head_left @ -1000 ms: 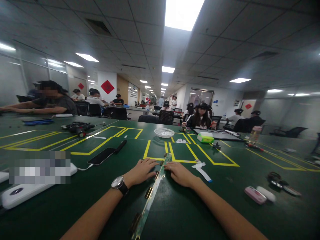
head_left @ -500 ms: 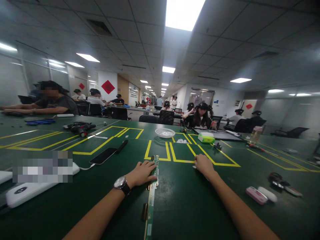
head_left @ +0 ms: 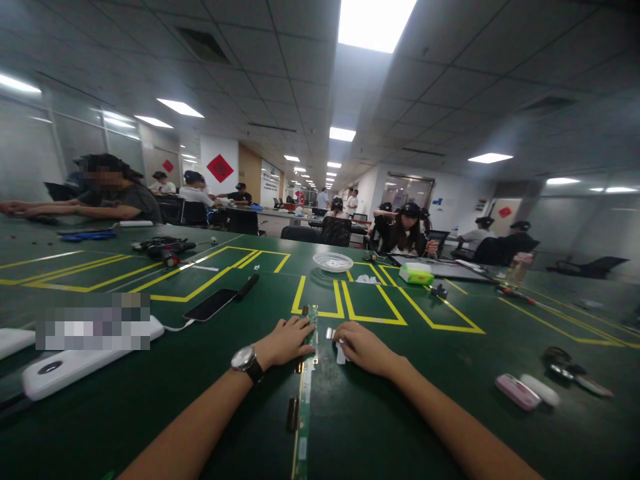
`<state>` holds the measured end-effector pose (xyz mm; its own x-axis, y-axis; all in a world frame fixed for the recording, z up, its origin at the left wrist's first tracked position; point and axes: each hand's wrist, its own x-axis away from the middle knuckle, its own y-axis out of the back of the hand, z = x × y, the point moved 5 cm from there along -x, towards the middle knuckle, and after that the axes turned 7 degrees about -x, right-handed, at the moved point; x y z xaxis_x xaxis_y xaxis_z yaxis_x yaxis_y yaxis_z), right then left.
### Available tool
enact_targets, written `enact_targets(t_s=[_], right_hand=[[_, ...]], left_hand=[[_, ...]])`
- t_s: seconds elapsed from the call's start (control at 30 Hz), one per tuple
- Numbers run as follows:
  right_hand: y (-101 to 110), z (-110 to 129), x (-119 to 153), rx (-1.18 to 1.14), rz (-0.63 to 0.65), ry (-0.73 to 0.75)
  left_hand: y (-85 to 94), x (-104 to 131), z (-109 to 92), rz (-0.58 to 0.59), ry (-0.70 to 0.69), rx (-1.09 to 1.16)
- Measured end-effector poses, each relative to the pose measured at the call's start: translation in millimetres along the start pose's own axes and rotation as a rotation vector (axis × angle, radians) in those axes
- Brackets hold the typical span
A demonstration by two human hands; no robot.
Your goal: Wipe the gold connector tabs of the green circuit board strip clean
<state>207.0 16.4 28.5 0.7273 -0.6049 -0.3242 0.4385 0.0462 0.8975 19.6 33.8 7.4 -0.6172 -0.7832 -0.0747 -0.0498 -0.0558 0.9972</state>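
A long, narrow green circuit board [head_left: 302,427] runs away from me along the dark green table, with brown flex tabs along its left edge. My left hand [head_left: 287,341], watch on the wrist, lies over the far part of the board, its fingers stretched out and the fingertips touching it. Just right of the board, my right hand [head_left: 364,347] is closed on a white flat cable [head_left: 341,355]. A shiny end of the cable sticks out left of the fingers, apart from the board, and the rest is partly hidden under the hand.
Beyond my hands are a white basket [head_left: 333,262], a green tissue pack [head_left: 416,273] and yellow tape outlines. A phone [head_left: 210,305] and a white power strip [head_left: 90,365] lie left. A pink case [head_left: 517,392] sits right. Several people sit at tables further back.
My right hand has moved left, close to the board, and the white cable now shows in its fingers. My left hand stays on the board. The view has shifted slightly.
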Motion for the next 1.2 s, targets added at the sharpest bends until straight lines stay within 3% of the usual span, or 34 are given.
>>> enact_targets(t_s=[0.47,1.2], right_hand=[[-4,26,-3,0.014,0.069,0.084],[-10,25,-4,0.002,0.074,0.112]], left_hand=[[-1.4,-1,-1,-0.007,-0.006,0.015],[-5.8,-3,-2,0.013,-0.011,0.018]])
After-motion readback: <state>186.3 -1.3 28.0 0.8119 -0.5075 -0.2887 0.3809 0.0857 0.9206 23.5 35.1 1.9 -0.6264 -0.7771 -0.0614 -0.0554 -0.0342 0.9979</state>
